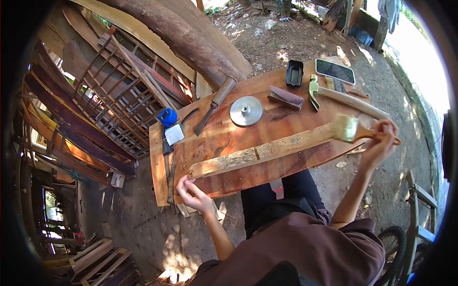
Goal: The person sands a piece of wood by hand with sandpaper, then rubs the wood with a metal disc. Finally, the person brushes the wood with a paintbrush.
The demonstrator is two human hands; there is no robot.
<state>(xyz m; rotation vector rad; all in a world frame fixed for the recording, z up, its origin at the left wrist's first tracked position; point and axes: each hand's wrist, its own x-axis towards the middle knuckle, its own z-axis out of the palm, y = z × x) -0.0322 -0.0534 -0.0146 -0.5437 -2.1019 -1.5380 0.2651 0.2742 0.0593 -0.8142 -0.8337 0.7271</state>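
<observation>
A long narrow wooden strip [267, 151] lies across the wooden tabletop [281, 123]. At its left end, my left hand [194, 196] touches the tip with fingers partly curled around it. My right hand [380, 142] grips the handle of a wide paintbrush [347, 128], whose pale bristles are over the strip's right end and somewhat blurred. Behind the strip sit a round metal disc [246, 111], a chisel [217, 103] with a wooden handle, and a folded piece of sandpaper [285, 97]. A hammer [350, 99] rests near my right hand.
Along the back right are a black tray [294, 74], a phone [335, 71] and another brush [339, 86]. A blue tape measure [167, 117], a white square [174, 135] and a long dark tool lie at the left edge. Planks and a wooden lattice [119, 93] stand beyond.
</observation>
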